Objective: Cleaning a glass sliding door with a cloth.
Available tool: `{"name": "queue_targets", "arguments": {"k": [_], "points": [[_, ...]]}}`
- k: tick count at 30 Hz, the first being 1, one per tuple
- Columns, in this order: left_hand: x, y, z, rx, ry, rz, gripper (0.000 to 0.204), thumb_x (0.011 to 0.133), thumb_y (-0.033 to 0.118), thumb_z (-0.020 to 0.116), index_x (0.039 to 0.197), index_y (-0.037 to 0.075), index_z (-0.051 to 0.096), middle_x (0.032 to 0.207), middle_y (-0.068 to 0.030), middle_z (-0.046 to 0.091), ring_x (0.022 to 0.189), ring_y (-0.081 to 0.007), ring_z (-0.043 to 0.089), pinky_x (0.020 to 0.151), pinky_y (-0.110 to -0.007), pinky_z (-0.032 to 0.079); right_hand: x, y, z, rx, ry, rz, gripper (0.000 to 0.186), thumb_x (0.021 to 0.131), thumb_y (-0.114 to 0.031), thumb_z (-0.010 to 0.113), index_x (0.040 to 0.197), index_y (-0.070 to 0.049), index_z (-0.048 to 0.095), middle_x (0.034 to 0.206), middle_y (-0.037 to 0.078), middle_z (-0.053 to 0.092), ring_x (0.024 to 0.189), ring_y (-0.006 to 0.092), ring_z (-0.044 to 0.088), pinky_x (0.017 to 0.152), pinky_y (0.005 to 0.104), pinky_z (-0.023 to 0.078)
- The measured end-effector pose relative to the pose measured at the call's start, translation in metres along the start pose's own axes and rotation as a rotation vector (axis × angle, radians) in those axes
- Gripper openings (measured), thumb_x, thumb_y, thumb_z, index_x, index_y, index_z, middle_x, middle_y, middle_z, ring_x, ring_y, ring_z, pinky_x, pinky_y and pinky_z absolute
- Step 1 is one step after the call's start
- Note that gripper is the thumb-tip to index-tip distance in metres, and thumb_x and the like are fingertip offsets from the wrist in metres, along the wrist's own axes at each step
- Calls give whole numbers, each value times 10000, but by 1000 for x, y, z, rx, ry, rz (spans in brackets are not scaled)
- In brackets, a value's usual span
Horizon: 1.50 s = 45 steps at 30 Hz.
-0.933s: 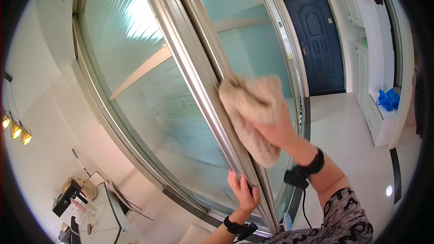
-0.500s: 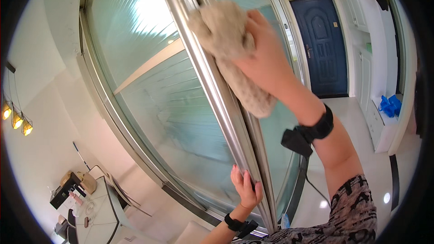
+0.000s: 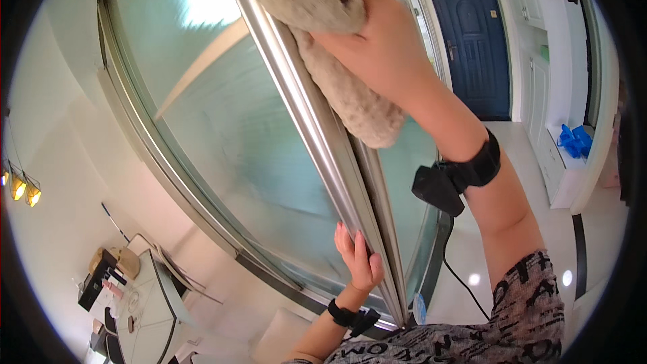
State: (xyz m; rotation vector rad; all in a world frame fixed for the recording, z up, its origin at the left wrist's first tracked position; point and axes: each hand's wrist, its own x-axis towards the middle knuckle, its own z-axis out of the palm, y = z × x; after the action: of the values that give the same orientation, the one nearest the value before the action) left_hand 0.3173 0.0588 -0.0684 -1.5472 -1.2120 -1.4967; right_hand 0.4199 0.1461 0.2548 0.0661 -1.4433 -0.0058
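Note:
My right hand (image 3: 381,47) is wrapped round a bunched beige-grey cloth (image 3: 340,91) against the upper part of a vertical silver metal frame (image 3: 300,114) on a sliding glass door. The cloth's long lower fold hangs along the frame and hides part of it. Further down, my left hand (image 3: 357,256) grips the edge of that frame. Frosted, ribbed green glass (image 3: 202,128) fills the panels on both sides. Both wrists wear black strapped devices, the right one (image 3: 458,175) with a dangling cable.
A dark blue door (image 3: 465,44) stands at the back right, by white cabinets (image 3: 539,94) and a blue bag (image 3: 574,140). At lower left are a table (image 3: 155,313) with items on it, chairs and a black shelf. Pendant lamps (image 3: 23,189) hang at the far left.
My right hand has moved up along the frame with the cloth, from mid-height to near the top of the view. My left hand still grips the frame below.

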Motion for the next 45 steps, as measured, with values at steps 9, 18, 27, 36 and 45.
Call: {"name": "queue_targets", "arguments": {"k": [9,18,27,36,45], "points": [[-3,-3,18,-138,-45,-133,645,888,476,328,1346,23,340,1404,-275,230,1276,-480,236,1013,-582,167,-226,-6,-56,174,-265,308,487,600,-235,768,1032,-77,605,1000,144,556,806,307,591,666,352,481],[-2,-3,12,37,-35,-10,605,794,126,481,1356,-1,295,1401,-297,206,1271,-510,211,1011,-586,176,-198,33,-59,103,-297,117,534,602,-199,775,1080,-51,590,964,135,561,821,278,582,703,338,468],[-3,-8,21,30,-24,-12,562,886,258,405,1367,-2,277,1406,-316,174,1283,-500,192,1020,-572,159,-212,22,-45,196,-163,177,445,641,-179,735,1048,-58,605,960,113,557,812,285,579,680,349,472],[-8,-7,15,94,-82,-27,591,918,279,339,1392,-29,165,1446,-260,114,1335,-422,99,1057,-517,105,-421,-36,-93,109,-433,714,454,621,-151,725,1035,-30,584,1008,170,551,853,328,573,709,371,475],[-7,-9,10,156,-134,-44,606,908,219,327,1394,-67,104,1466,-207,119,1341,-390,83,1071,-487,76,-426,-52,-99,237,-535,1066,379,667,-101,695,1019,-31,574,1023,152,527,898,320,553,777,352,456]]}}
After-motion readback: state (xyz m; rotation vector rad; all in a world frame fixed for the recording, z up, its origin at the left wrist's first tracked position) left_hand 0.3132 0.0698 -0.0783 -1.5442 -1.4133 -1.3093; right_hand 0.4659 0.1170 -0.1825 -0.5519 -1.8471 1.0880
